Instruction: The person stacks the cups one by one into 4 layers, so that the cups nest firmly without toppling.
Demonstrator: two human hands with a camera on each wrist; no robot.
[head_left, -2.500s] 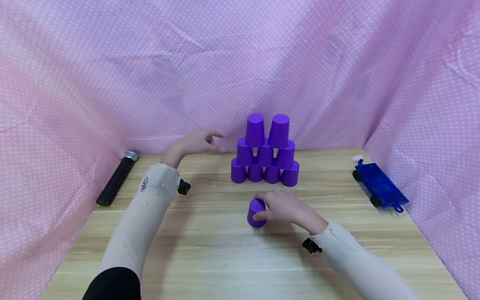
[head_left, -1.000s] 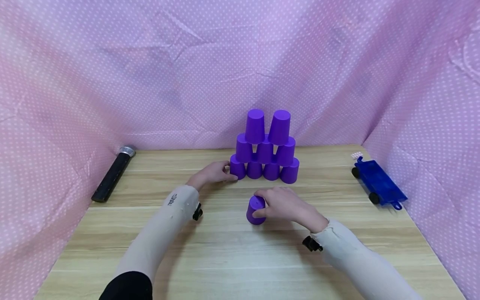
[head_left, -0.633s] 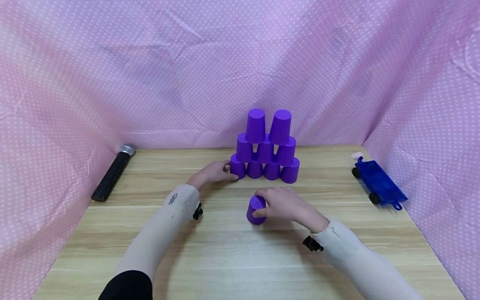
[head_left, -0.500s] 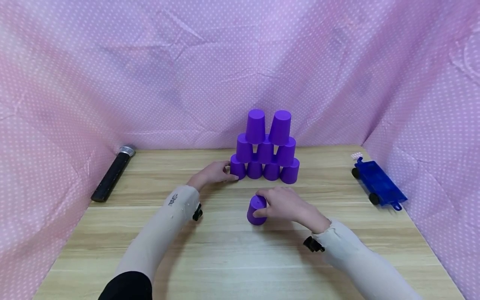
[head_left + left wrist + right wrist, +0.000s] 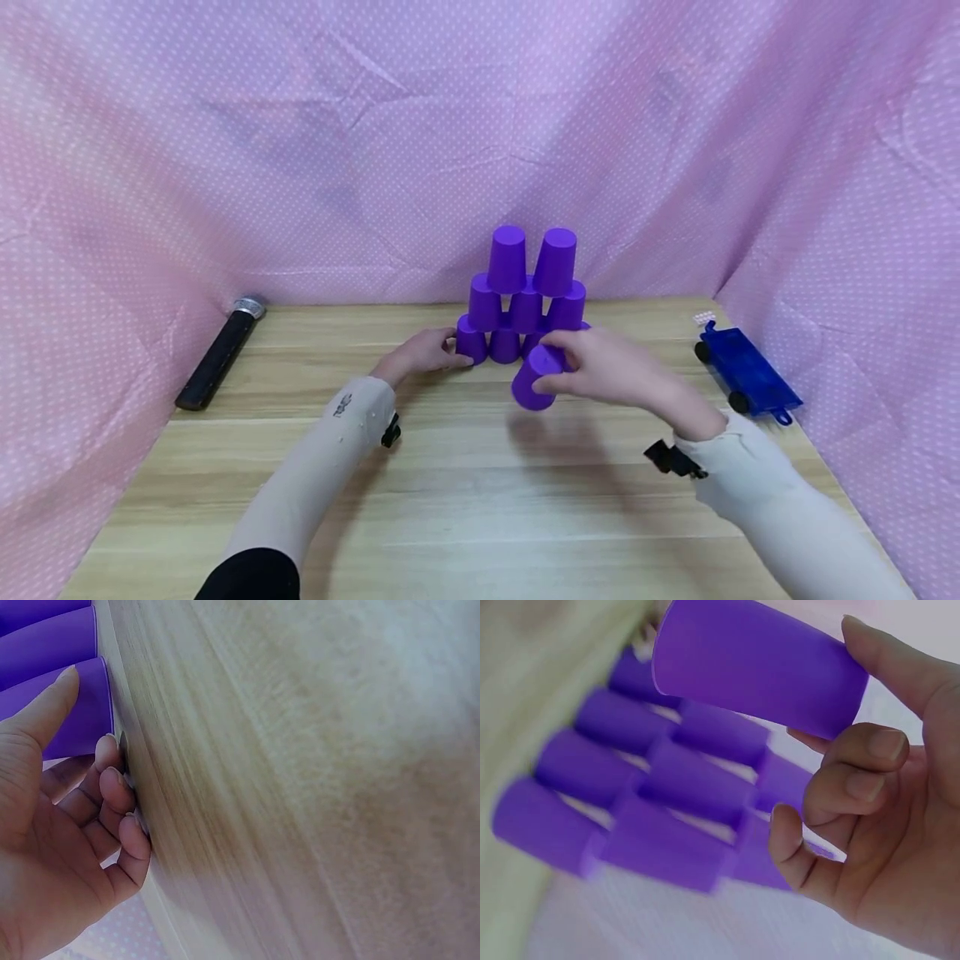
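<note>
My right hand [image 5: 618,371] pinches an upside-down purple cup [image 5: 528,385] by thumb and fingers near its closed end. The cup is tilted and off the table, its shadow below it. Behind it rises a pyramid of upside-down purple cups: two on top [image 5: 507,260], three in the middle [image 5: 525,312], several along the bottom, the right ones partly hidden by my hand. My left hand [image 5: 423,352] holds the bottom row's leftmost cup [image 5: 470,343] at its side. In the left wrist view the thumb [image 5: 52,709] lies against that cup, other fingertips close to the tabletop.
A black microphone [image 5: 221,354] with a silver head lies at the table's left edge. On the right is a blue toy trailer [image 5: 752,371] with black wheels, a small pink-and-white piece [image 5: 703,317] behind it. Pink dotted cloth [image 5: 360,167] hangs around the wooden table [image 5: 450,517].
My right hand has lifted its cup from the table and carried it forward and right toward the pyramid. Earlier, my left hand came down from the air to the bottom-left cup, where it stays.
</note>
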